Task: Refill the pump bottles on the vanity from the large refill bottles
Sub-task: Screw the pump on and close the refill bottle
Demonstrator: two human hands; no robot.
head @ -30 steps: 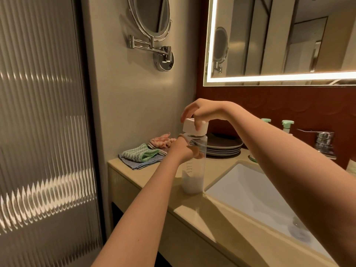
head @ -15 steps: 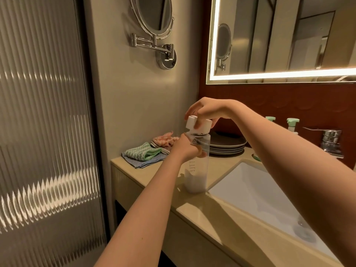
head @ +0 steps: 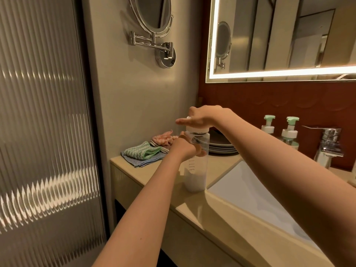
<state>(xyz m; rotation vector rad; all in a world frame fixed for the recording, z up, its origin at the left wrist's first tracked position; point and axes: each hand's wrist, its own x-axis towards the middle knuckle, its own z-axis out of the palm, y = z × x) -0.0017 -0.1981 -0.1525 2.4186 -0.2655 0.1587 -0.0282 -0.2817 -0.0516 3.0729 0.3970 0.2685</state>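
the left hand (head: pixel 185 148) reaches in from below, its fingers wrapped round the upper body of the clear refill bottle (head: pixel 195 170). the right hand (head: pixel 201 118) comes across from the sink (head: pixel 250 191) side and lies palm-down on the bottle's white cap (head: pixel 196 130), thumb stretched straight out away from the sink. its other fingers are hidden behind the hand, so whether they grip the cap cannot be told.

the bottle stands upright on the vanity (head: pixel 154 170) just beside the sink's left corner, with a little white liquid at its bottom. behind the sink, next to the faucet (head: pixel 329 145), stand two pump bottles (head: pixel 290 132). the right forearm crosses in front of them. a stack of dark plates (head: pixel 221 146) sits behind the refill bottle, and folded cloths (head: pixel 144 153) lie further from the sink.
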